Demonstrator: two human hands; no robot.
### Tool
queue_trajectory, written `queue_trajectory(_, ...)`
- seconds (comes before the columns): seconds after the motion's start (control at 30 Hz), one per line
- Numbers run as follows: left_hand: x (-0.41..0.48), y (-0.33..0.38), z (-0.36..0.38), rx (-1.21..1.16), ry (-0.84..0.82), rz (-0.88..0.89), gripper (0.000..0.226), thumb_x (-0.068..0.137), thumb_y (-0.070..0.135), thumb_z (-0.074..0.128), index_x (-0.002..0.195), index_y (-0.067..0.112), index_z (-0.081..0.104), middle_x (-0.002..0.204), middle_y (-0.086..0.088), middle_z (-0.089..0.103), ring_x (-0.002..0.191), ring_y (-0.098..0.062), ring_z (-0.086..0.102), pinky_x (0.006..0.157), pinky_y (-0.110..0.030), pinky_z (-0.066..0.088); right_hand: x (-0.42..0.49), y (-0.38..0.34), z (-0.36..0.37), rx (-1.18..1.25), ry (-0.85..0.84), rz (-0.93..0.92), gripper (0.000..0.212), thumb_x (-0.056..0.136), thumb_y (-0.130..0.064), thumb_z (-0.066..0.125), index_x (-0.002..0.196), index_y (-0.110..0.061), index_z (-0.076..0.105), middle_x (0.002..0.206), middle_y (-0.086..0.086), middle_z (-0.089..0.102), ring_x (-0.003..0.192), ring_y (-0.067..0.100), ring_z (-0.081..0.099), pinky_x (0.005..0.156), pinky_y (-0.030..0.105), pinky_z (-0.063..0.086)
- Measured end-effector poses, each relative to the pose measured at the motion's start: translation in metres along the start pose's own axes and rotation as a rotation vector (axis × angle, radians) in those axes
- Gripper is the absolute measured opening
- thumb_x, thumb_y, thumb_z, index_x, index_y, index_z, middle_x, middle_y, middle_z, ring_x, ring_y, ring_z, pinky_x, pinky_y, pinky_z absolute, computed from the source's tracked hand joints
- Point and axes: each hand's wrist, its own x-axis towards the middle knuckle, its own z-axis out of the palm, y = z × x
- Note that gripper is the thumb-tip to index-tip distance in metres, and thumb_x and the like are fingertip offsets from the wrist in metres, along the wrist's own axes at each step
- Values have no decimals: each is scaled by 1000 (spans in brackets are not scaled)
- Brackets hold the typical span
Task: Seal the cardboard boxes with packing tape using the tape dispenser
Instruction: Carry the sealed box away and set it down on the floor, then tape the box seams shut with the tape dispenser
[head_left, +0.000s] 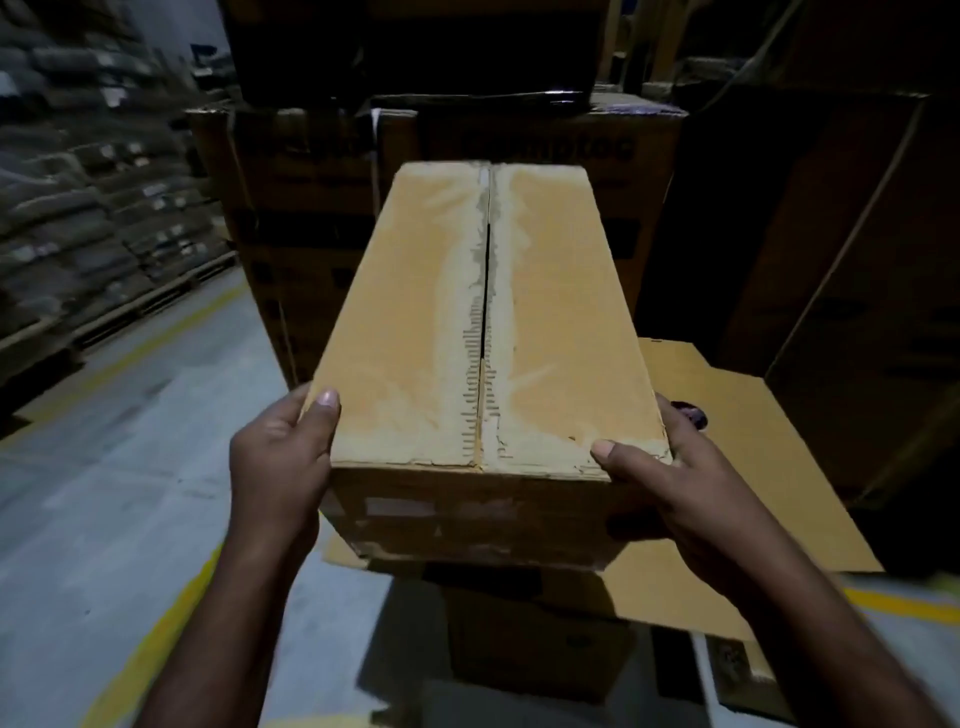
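Note:
A long brown cardboard box (415, 322) fills the middle of the head view, its two top flaps closed with a bare, torn seam running down the centre. My left hand (283, 457) grips its near left corner, thumb on top. My right hand (670, 483) grips the near right corner the same way. The box sits over a flattened cardboard sheet (737, 431). A small dark object (691, 413) peeks out just behind my right hand; I cannot tell what it is. No tape dispenser shows clearly.
Tall stacks of dark cartons (467, 135) stand right behind the box, and more cartons (831, 234) fill the right. Another box (535, 649) sits below. Racks of sacks (88, 182) line the left, beside a grey floor with yellow lines (171, 623).

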Motion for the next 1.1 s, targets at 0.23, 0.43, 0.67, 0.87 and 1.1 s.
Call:
queue_trajectory(0.23, 9, -30, 55, 33, -20, -126, 24, 101, 22, 61, 118, 12, 74, 100, -4, 78, 96, -26, 73, 85, -40, 57, 41, 32, -33, -27, -13, 65, 64, 78, -43, 77, 130, -60, 45, 118, -27, 63, 116, 14, 59, 86, 43, 54)
queue_trajectory(0.43, 12, -41, 76, 96, -46, -186, 17, 101, 19, 60, 103, 25, 76, 93, 4, 79, 91, -19, 74, 82, -38, 57, 54, 47, -44, -67, -17, 119, 75, 63, -62, 76, 123, -77, 34, 135, -30, 51, 130, 13, 49, 106, 57, 43)
queue_trajectory(0.67, 36, -38, 73, 353, -179, -179, 21, 99, 31, 62, 84, 44, 70, 90, 7, 76, 92, -19, 71, 88, -50, 57, 67, 46, -44, -99, -11, 159, 56, 71, -52, 74, 101, -84, 40, 108, -41, 60, 114, 8, 59, 98, 54, 51)
queue_trajectory(0.87, 87, -30, 67, 682, -442, -234, 37, 91, 51, 65, 122, 29, 67, 116, -4, 72, 98, -25, 68, 86, -46, 55, 79, 38, -54, -172, 33, 367, 44, 77, -65, 55, 121, -61, 46, 121, -27, 57, 101, 7, 59, 72, 42, 61)
queue_trajectory(1.1, 138, -24, 127, 1018, -887, 268, 74, 94, 59, 54, 158, 31, 27, 169, 6, 9, 155, -22, 8, 120, -52, 22, 103, 59, -55, -203, 416, 582, 31, 95, -48, 58, 93, -21, 75, 74, 0, 75, 77, 26, 71, 70, 39, 54)
